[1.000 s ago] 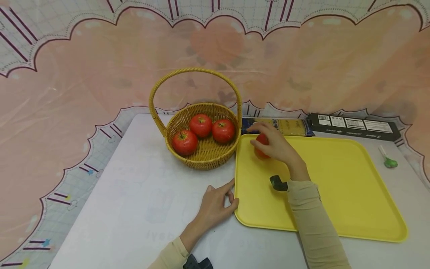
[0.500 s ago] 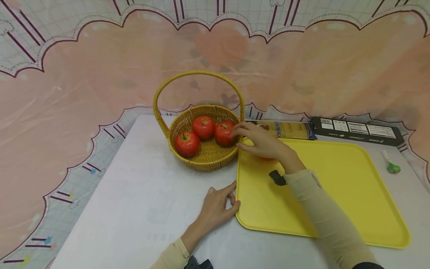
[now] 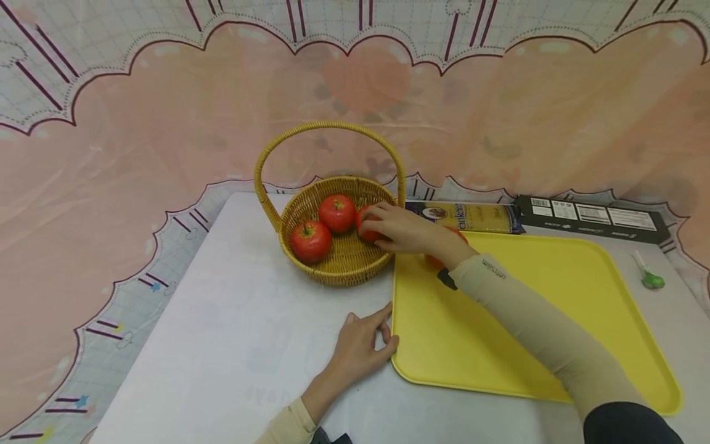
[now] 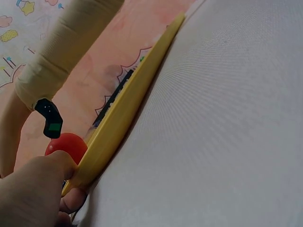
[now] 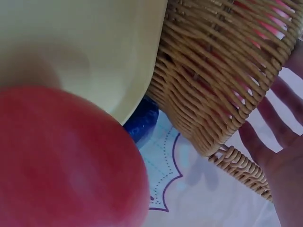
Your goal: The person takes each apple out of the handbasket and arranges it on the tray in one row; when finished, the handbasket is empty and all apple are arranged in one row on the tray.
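Note:
In the head view a wicker basket [image 3: 344, 274] with a tall handle holds several red tomatoes. My right hand [image 3: 407, 231] reaches over its right rim, fingers curled around the rightmost tomato [image 3: 366, 223], which they partly cover. Two more tomatoes, one in front [image 3: 311, 242] and one behind [image 3: 336, 213], sit uncovered at the left. Another tomato [image 5: 71, 165] lies on the yellow tray [image 3: 527, 345], mostly behind my right wrist in the head view. My left hand [image 3: 357, 345] touches the tray's left edge with its extended index finger and its thumb.
Behind the tray lie a yellow-and-blue pasta packet [image 3: 477, 217] and a long black box [image 3: 593, 219]. A green lollipop [image 3: 652, 280] is to the tray's right. A patterned cloth [image 3: 222, 142] hangs at the back of the white table [image 3: 233, 345].
My right hand has left the tomato on the tray and moved left over the basket rim onto the rightmost tomato. My left hand stays at the tray edge.

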`<state>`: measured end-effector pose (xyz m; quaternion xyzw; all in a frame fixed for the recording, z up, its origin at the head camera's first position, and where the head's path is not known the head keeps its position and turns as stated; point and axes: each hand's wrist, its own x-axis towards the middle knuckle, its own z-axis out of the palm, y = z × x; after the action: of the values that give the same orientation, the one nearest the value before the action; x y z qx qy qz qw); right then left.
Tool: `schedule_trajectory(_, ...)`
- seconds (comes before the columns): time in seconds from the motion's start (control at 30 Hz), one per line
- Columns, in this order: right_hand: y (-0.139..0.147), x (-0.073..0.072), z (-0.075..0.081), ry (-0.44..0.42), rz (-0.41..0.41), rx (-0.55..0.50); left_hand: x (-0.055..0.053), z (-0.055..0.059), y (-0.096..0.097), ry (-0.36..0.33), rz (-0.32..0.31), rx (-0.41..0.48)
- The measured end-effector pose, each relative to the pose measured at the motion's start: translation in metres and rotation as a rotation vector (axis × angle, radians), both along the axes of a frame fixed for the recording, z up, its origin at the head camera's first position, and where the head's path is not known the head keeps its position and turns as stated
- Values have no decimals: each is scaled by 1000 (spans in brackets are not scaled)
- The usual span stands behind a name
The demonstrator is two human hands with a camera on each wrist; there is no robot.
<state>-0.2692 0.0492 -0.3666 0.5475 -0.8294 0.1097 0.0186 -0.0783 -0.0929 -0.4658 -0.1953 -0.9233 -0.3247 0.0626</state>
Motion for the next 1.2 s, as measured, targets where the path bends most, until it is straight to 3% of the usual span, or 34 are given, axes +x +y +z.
schedule_trajectory(0.3, -10, -8, 6, 6, -6, 136, 1, -1, -2, 30, -9, 3)
schedule_trajectory(0.77, -25, -21, 5, -37, -44, 289, 2, -2, -1, -3, 7, 2)
schedule_trajectory(1.2, -29, -24, -1, -84, -101, 322, 3, 1, -1, -4, 12, -12)
